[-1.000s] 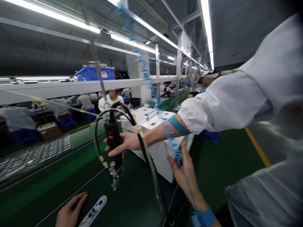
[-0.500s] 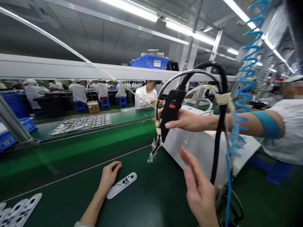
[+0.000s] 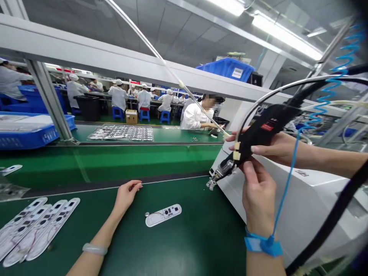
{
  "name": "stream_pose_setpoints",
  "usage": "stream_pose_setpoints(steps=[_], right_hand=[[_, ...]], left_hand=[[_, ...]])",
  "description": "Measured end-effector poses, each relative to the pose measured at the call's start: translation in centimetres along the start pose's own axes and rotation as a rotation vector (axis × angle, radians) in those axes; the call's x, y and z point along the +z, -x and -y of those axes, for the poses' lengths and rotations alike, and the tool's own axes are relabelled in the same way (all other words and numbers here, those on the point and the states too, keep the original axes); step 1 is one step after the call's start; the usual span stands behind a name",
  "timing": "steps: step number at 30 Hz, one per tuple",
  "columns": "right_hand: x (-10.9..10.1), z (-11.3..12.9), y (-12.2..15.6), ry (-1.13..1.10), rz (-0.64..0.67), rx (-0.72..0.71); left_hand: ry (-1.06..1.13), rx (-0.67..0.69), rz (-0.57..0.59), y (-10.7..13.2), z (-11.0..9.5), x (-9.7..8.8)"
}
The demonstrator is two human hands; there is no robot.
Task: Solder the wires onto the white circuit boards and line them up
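Note:
My right hand [image 3: 258,195], with a blue wrist strap [image 3: 260,243], reaches up, and its fingers close on the lower end of a black electric screwdriver [image 3: 267,128]. The tool hangs from cables and tilts down to the left. Another person's hand [image 3: 276,147] comes in from the right and grips the tool's body. My left hand [image 3: 126,193] rests on the green conveyor belt [image 3: 186,249] with fingers loosely curled, holding nothing. A white oblong panel [image 3: 163,215] lies on the belt just right of my left hand, with a tiny round part beside it.
A white appliance casing [image 3: 301,203] stands on the belt at right, under the tool. Several white panels [image 3: 34,226] lie at lower left. A tray of small parts [image 3: 122,133] and a blue bin [image 3: 28,134] sit on the far shelf. Other workers sit beyond.
The view has swung left and down. My right hand rose from open in the air to the screwdriver's lower end. My left hand slid a little away from the white panel.

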State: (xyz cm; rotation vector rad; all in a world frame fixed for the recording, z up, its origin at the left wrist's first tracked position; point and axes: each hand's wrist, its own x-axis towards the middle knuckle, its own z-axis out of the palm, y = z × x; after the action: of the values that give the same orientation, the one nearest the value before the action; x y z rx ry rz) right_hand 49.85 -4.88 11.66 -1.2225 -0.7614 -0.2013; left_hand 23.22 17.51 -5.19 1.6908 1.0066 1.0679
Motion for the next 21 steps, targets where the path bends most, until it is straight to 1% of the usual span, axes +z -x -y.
stream_pose_setpoints(steps=[3, 4, 6, 8, 10, 12, 14, 17, 19, 21], right_hand=[[0.1, -0.2, -1.0, -0.065, 0.076, 0.057], [0.2, -0.3, -1.3, -0.097, 0.124, 0.095], [0.3, -0.3, -1.9, -0.199, 0.274, 0.171], [0.4, -0.4, -2.2, -0.322, 0.480, 0.212], [0.7, -0.4, -2.2, -0.432, 0.651, 0.207], [1.4, -0.3, -1.9, -0.539, 0.744, 0.187], [2.3, 0.0, -1.7, -0.655, 0.762, 0.167], [3.6, 0.5, -2.1, -0.790, 0.744, 0.158], [4.1, 0.6, -2.8, -0.839, 0.746, 0.155], [4.1, 0.6, -3.6, -0.822, 0.711, 0.182]], left_hand=[[-0.008, 0.009, 0.022, 0.3, -0.2, 0.5], [-0.012, 0.011, 0.028, 0.3, -0.2, 0.6], [-0.023, 0.013, 0.034, 0.4, -0.3, 0.8], [-0.041, 0.017, 0.036, 0.4, -0.4, 0.9], [-0.063, 0.027, 0.040, 0.5, -0.4, 0.8], [-0.089, 0.046, 0.049, 0.7, -0.6, 0.9], [-0.122, 0.076, 0.062, 0.9, -0.8, 1.1], [-0.179, 0.129, 0.087, 1.4, -1.1, 1.5], [-0.225, 0.155, 0.103, 1.7, -1.2, 1.8], [-0.279, 0.169, 0.118, 1.9, -1.3, 1.9]])
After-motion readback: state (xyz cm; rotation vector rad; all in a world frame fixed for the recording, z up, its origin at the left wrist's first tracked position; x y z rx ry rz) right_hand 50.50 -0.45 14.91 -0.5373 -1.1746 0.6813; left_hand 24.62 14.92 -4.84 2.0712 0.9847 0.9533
